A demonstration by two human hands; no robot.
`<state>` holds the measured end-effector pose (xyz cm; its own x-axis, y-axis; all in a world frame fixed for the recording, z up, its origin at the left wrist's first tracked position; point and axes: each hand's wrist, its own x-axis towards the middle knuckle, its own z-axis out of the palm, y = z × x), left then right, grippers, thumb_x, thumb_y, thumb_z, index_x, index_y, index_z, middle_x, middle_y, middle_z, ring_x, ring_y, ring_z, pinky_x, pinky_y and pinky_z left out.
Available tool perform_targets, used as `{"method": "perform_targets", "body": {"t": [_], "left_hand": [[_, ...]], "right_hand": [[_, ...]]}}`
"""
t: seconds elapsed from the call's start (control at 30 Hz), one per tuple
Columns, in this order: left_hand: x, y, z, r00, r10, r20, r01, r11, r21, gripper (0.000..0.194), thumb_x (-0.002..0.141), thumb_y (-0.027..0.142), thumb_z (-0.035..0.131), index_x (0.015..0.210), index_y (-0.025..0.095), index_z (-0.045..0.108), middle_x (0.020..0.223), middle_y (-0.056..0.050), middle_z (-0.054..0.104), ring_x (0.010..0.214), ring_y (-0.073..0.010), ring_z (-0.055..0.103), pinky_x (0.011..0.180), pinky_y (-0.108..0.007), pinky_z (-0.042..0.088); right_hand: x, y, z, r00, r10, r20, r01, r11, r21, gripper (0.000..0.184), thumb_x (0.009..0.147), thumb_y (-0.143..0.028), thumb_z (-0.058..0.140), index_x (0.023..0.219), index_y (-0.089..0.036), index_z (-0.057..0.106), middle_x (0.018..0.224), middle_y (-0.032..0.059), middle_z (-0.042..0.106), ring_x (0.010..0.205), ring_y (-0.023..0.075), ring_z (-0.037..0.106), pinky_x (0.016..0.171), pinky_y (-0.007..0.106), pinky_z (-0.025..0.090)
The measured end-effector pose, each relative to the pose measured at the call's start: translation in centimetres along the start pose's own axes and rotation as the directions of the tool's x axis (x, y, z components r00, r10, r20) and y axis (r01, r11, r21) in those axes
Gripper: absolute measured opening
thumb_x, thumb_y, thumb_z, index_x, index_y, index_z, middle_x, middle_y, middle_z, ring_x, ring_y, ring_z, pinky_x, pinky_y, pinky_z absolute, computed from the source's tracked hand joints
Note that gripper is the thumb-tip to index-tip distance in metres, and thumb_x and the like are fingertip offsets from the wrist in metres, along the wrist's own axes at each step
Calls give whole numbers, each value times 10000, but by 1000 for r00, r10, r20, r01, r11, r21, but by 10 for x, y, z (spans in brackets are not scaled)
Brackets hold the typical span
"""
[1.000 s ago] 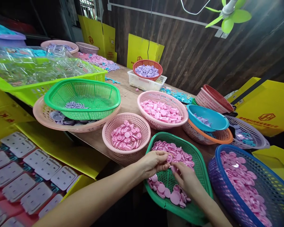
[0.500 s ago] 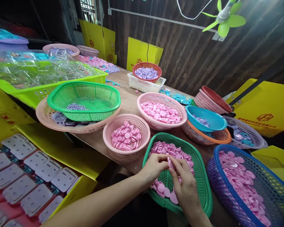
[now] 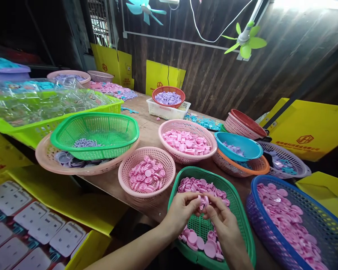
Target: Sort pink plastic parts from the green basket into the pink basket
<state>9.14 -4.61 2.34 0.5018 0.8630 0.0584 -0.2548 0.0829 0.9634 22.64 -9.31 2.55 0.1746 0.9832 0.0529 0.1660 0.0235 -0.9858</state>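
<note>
Over the dark green basket (image 3: 242, 210), my two hands meet at small pink plastic parts. My left hand (image 3: 180, 212) pinches one pink plastic piece (image 3: 200, 203) between thumb and fingers. In the fingertips of my right hand (image 3: 224, 221) is a pink round disc (image 3: 206, 200), turned edge-on and touching or almost touching the other piece. Fingers partly hide both parts. Beneath my hands the basket holds pink round parts (image 3: 202, 185) at its far end and larger pink discs (image 3: 193, 238) at its near end.
A pink basket (image 3: 124, 176) of small round pieces stands to the left, with another pink basket (image 3: 212, 150) of blocky pieces behind. On the right is a blue basket (image 3: 255, 187) of pink discs. A bright green basket (image 3: 94, 152) and a yellow carton (image 3: 98, 240) lie left.
The view has tilted up slightly. Between my hands the pink disc has turned, and a second pink piece now shows in my left fingers.
</note>
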Motion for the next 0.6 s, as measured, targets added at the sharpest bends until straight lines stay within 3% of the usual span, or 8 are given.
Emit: {"method": "perform_targets", "body": {"t": [0.27, 0.43, 0.6], "left_hand": [[-2, 0, -3, 1000, 13, -22, -11, 996, 89, 342, 817, 347, 490, 1026, 118, 633, 797, -60, 572, 627, -121, 526, 583, -234, 427], [-6, 7, -3, 997, 75, -10, -71, 968, 241, 322, 833, 344, 469, 1030, 151, 635, 780, -43, 538, 643, -115, 508, 591, -224, 416], [-9, 12, -2, 991, 135, -3, -123, 910, 395, 296, 849, 331, 449, 975, 160, 654, 711, -23, 498, 631, -110, 478, 568, -210, 390]], "right_hand": [[0, 3, 5, 1000, -4, 17, 1, 985, 172, 291, 808, -330, 544, 1072, -209, 557, 986, 64, 625, 746, 171, 584, 682, 288, 494], [0, 5, 7, 994, -86, 64, 72, 978, 195, 238, 823, -285, 536, 1053, -228, 560, 977, 50, 582, 787, 164, 568, 702, 286, 492], [-2, 9, 13, 987, -158, 5, 154, 968, 197, 201, 805, -249, 563, 1006, -241, 579, 938, 31, 541, 880, 177, 552, 771, 305, 487]]}}
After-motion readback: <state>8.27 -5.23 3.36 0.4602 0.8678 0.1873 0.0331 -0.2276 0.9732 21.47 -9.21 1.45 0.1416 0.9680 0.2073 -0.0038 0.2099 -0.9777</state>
